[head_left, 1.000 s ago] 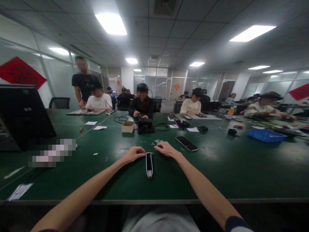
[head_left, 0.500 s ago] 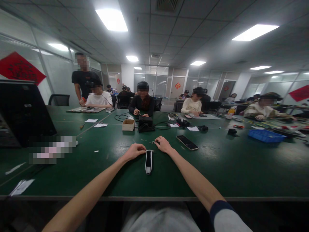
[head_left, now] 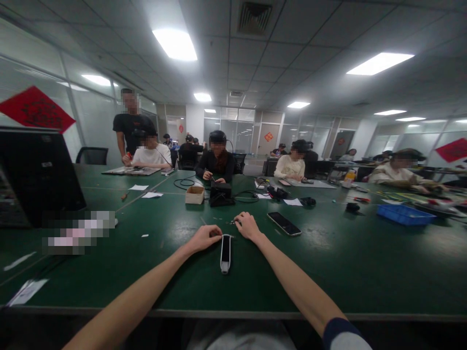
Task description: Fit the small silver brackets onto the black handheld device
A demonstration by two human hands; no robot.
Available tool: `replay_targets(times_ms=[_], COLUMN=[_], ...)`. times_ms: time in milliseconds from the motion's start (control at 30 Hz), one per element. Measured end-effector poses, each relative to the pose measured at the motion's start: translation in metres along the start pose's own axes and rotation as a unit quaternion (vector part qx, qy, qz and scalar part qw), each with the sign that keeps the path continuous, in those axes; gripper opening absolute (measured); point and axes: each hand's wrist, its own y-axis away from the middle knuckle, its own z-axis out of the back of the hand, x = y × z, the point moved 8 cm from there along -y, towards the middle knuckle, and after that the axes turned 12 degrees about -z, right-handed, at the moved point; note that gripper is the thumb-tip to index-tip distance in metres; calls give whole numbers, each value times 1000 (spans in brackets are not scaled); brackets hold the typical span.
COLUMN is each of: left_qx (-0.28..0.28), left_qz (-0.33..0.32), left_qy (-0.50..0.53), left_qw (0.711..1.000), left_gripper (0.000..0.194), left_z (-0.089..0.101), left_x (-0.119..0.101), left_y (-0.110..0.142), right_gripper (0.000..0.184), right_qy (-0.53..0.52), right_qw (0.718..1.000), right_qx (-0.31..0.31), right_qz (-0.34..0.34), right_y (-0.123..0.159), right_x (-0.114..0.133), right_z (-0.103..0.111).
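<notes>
A slim white pen-shaped device [head_left: 225, 253] with a long dark face lies on the green table, its narrow end towards me. My left hand [head_left: 206, 238] is at its far end, thumb and forefinger closed together against its left edge. My right hand [head_left: 248, 226] rests farther out and to the right, fingers bent down to the tabletop among small shiny parts [head_left: 232, 222]. Its fingertips are closed, and what they pinch is too small to name. A thin piece lies by the device's upper right corner. Right of my right hand lies a smartphone [head_left: 284, 223].
Beyond my hands stand a small open cardboard box [head_left: 194, 195] and a black stand-like object [head_left: 221, 195] with cables. A computer case [head_left: 40, 177] is at left, a blue tray [head_left: 404, 215] at right. Co-workers sit across the table [head_left: 328, 272]; one person [head_left: 131, 126] stands.
My right hand has curled its fingers down over the small parts, where before it hovered nearer the device. My left hand stays at the device's far end. The view has tilted slightly.
</notes>
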Motion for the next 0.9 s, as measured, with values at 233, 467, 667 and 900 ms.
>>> replay_targets(times_ms=[233, 467, 667, 900], left_qx=[-1, -6, 2, -23], left_qz=[-20, -42, -33, -22], left_qy=[-28, -31, -24, -51], left_qw=[999, 999, 999, 998], left_gripper=[21, 20, 22, 21], left_z=[0, -1, 0, 3], left_x=[-7, -5, -11, -9], left_y=[1, 2, 3, 3], right_gripper=[23, 23, 25, 23], right_qy=[37, 76, 103, 47], right_qw=[996, 996, 994, 997], right_qx=[22, 37, 7, -52], right_qz=[72, 27, 21, 36], right_y=[2, -4, 1, 21], right_x=[20, 24, 24, 27], right_z=[2, -2, -2, 14])
